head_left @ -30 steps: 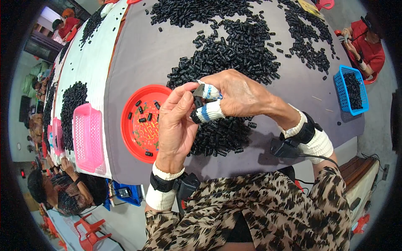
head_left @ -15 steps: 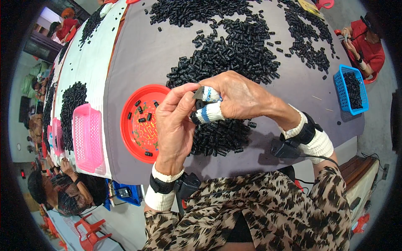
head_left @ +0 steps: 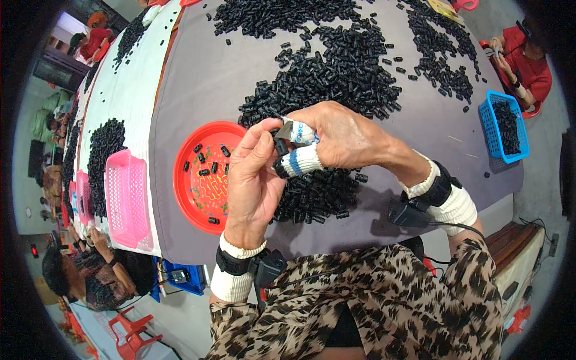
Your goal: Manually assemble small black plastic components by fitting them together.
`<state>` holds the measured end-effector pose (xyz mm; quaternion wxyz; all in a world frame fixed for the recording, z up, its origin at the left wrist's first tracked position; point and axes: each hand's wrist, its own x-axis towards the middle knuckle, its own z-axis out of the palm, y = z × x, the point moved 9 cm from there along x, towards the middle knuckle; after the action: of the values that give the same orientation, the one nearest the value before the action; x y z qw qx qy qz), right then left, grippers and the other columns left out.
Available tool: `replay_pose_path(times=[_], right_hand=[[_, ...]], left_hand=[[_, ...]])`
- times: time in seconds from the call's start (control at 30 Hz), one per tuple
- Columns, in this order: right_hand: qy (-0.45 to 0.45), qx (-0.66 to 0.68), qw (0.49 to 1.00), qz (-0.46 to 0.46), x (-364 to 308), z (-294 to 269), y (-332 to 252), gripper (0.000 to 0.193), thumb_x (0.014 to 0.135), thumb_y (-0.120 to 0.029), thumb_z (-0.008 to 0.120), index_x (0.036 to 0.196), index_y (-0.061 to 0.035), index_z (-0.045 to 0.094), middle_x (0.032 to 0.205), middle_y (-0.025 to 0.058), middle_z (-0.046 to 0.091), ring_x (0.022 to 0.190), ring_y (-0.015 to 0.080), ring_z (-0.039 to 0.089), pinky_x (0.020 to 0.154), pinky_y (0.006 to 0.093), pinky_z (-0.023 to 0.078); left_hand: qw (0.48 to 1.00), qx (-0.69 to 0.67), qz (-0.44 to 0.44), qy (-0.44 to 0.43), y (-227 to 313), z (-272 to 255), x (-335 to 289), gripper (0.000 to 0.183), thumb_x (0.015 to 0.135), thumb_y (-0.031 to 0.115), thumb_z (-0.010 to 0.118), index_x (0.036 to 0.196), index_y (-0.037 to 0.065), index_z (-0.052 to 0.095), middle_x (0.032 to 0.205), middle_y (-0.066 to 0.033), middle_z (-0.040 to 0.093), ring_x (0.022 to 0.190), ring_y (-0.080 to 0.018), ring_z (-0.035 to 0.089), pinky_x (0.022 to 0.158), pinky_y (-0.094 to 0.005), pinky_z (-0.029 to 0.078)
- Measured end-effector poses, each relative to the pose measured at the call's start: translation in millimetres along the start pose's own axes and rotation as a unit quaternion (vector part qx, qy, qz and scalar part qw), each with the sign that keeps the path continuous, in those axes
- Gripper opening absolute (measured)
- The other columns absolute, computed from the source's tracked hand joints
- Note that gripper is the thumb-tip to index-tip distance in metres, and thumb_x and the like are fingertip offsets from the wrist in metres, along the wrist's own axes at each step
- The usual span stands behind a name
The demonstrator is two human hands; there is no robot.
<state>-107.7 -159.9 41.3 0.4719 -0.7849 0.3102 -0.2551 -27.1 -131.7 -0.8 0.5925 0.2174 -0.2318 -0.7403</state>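
Note:
My left hand (head_left: 251, 195) is closed in a pinch on a small black cylindrical part (head_left: 280, 146). Facing it, my right hand (head_left: 351, 135) grips a short blade (head_left: 287, 129) whose handle end is wrapped in white material with blue print. The blade's metal tip lies against or very close to the black part; which one, I cannot tell. A white finger sleeve with a blue band (head_left: 297, 161) covers a finger of my right hand. Beneath both hands spreads a big pile of similar black parts (head_left: 324, 81). A red round tray (head_left: 185, 207) with several black parts sits left of my left hand.
A pink basket (head_left: 127, 201) stands on the white-covered table at left. To the right, a blue basket (head_left: 507, 126) holds black parts. More black parts (head_left: 441, 63) lie at the far right of the grey tablecloth (head_left: 198, 78). Co-workers sit along both sides.
The blade has tilted in my right hand, and the black part now shows more below it. My left hand's fingers have shifted slightly around the part.

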Motion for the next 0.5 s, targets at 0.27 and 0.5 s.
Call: replay_pose_path(times=[0.27,0.5], right_hand=[[-0.038,-0.017,0.999,0.030,-0.5,4.3,4.9,0.024,0.069,-0.020,0.068,0.079,-0.0019,0.056,0.068,0.0052,0.057,0.061,0.0147,0.052,0.056,0.0304,0.041],[-0.036,0.000,0.999,0.034,-2.4,6.2,7.7,0.023,0.070,-0.019,0.067,0.081,-0.0014,0.056,0.068,0.0046,0.057,0.062,0.0132,0.051,0.057,0.0296,0.041]], left_hand=[[0.999,-0.021,-0.017,-0.038,-3.1,1.5,-0.4,0.025,0.088,0.012,0.050,0.110,0.000,0.051,0.105,-0.0102,0.057,0.099,-0.0204,0.054,0.091,-0.0362,0.042],[0.999,-0.016,-0.018,-0.029,-4.9,1.6,-0.6,0.026,0.087,0.013,0.052,0.109,-0.001,0.051,0.105,-0.0103,0.057,0.100,-0.0210,0.054,0.092,-0.0368,0.042]])
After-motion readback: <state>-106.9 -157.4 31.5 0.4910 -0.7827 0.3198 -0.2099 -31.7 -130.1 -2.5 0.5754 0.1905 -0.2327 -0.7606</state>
